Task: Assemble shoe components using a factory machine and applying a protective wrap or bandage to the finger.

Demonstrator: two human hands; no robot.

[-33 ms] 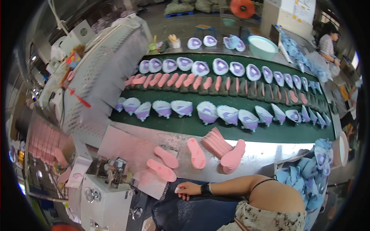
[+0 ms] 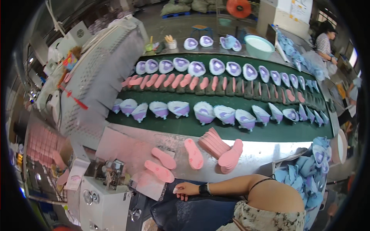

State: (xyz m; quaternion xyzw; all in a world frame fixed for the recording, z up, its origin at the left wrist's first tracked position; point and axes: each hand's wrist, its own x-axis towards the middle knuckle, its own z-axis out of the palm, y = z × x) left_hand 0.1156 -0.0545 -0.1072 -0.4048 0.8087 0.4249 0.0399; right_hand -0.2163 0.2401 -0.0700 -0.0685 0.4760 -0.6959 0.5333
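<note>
My right hand (image 2: 187,189) rests over the dark blue apron (image 2: 192,211) on my lap, a black watch on its wrist. Its fingers are pinched on a small white piece (image 2: 175,191) too small to name. My left hand does not show. Just beyond the right hand, one pink insole (image 2: 160,171) and another pink insole (image 2: 164,158) lie on the metal worktop (image 2: 179,148). A third insole (image 2: 194,154) lies further right, next to a leaning stack of insoles (image 2: 214,143) and a second stack (image 2: 231,154).
A white machine (image 2: 102,200) stands at near left. Beyond the worktop, a green belt (image 2: 154,125) carries purple-and-white shoe uppers (image 2: 204,113) and dark soles topped with pink insoles (image 2: 185,81). Blue pieces (image 2: 302,177) are heaped at right. A person (image 2: 325,44) is at far right.
The whole view has shifted slightly, so things appear a little further left. My right hand keeps its pinch in the same place.
</note>
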